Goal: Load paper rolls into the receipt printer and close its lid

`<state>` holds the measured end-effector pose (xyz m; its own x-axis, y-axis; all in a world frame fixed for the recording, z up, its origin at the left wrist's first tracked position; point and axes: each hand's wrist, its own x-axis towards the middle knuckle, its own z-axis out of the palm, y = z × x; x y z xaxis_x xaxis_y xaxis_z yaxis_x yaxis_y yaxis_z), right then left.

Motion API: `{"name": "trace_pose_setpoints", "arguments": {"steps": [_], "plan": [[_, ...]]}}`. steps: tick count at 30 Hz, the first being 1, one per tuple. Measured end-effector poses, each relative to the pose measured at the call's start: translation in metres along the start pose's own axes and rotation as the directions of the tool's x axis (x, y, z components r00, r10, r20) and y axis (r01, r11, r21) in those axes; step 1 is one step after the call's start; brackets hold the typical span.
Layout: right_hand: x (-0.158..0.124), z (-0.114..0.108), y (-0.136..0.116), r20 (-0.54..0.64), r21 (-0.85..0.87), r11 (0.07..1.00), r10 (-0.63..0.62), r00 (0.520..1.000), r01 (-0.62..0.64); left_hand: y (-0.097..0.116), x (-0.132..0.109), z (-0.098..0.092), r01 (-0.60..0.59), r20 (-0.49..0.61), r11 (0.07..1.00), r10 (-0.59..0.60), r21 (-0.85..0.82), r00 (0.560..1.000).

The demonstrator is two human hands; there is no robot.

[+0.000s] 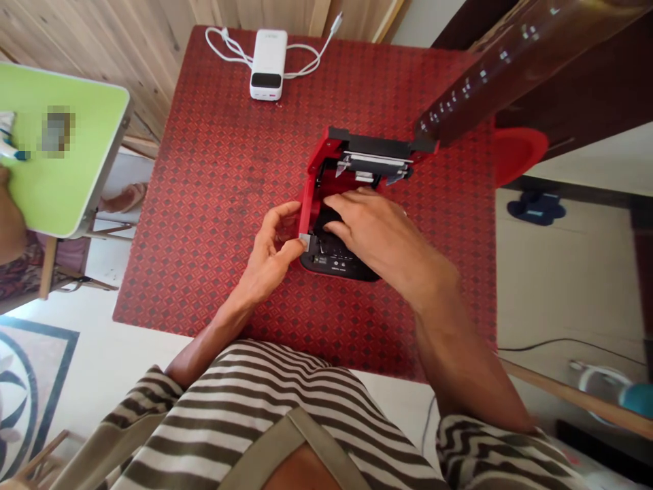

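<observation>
A red and black label printer stands on the red patterned tablecloth near its front edge. Its lid is raised, showing a black roller and the inner compartment. My left hand grips the printer's left side, thumb on the front left corner by a small grey piece and fingers along the red wall. My right hand reaches into the compartment from the right, fingers stretched out and thumb apart from them. The fingertips are partly hidden inside, and nothing shows between thumb and forefinger.
A white power bank with a white cable lies at the table's back. A large dark bottle-like object leans in at upper right beside a red stool. Another person's arm rests by a green table on the left.
</observation>
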<state>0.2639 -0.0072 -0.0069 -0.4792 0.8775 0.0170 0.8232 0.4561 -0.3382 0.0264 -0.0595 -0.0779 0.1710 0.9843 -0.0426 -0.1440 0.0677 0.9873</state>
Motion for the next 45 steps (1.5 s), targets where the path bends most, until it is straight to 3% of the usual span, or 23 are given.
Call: {"name": "trace_pose_setpoints", "arguments": {"steps": [8, 15, 19, 21, 23, 26, 28, 32, 36, 45], "plan": [[0.021, -0.002, 0.003, 0.159, -0.110, 0.994, 0.013, 0.987, 0.004, 0.004, -0.002, 0.003, 0.012, 0.015, 1.000, -0.012, -0.028, 1.000], [-0.008, -0.022, -0.008, -0.086, 0.022, 0.997, 0.076, 0.993, -0.074, 0.006, -0.002, 0.004, 0.023, 0.017, 1.000, -0.023, -0.017, 1.000], [-0.047, -0.043, -0.016, -0.234, 0.263, 0.964, 0.111, 0.966, -0.047, 0.002, -0.001, 0.001, 0.011, 0.011, 1.000, -0.011, -0.008, 1.000], [-0.070, -0.050, -0.015, -0.313, 0.429, 0.901, 0.211, 0.926, -0.061, -0.002, 0.000, -0.001, -0.005, 0.010, 1.000, 0.005, -0.009, 1.000], [-0.093, -0.050, -0.009, -0.392, 0.587, 0.805, 0.379, 0.838, -0.089, -0.005, 0.001, -0.003, -0.017, 0.011, 1.000, 0.017, -0.009, 1.000], [-0.123, -0.032, 0.004, -0.404, 0.750, 0.652, 0.583, 0.705, -0.109, -0.009, 0.003, -0.004, -0.020, 0.009, 1.000, 0.020, 0.003, 1.000], [-0.138, -0.011, 0.013, -0.358, 0.811, 0.576, 0.630, 0.689, -0.104, -0.011, 0.003, -0.005, -0.031, 0.005, 1.000, 0.031, 0.004, 1.000], [-0.158, 0.035, 0.014, -0.220, 0.863, 0.480, 0.637, 0.738, -0.157, -0.013, 0.004, -0.006, -0.060, -0.005, 0.998, 0.060, -0.002, 0.998], [-0.161, 0.064, -0.002, -0.125, 0.850, 0.477, 0.593, 0.796, -0.222, -0.015, 0.006, -0.010, -0.066, -0.016, 0.997, 0.067, 0.031, 0.998], [-0.150, 0.075, -0.009, -0.166, 0.734, 0.608, 0.593, 0.788, -0.303, -0.015, 0.007, -0.016, -0.074, 0.019, 0.996, 0.073, 0.050, 0.997]]}}
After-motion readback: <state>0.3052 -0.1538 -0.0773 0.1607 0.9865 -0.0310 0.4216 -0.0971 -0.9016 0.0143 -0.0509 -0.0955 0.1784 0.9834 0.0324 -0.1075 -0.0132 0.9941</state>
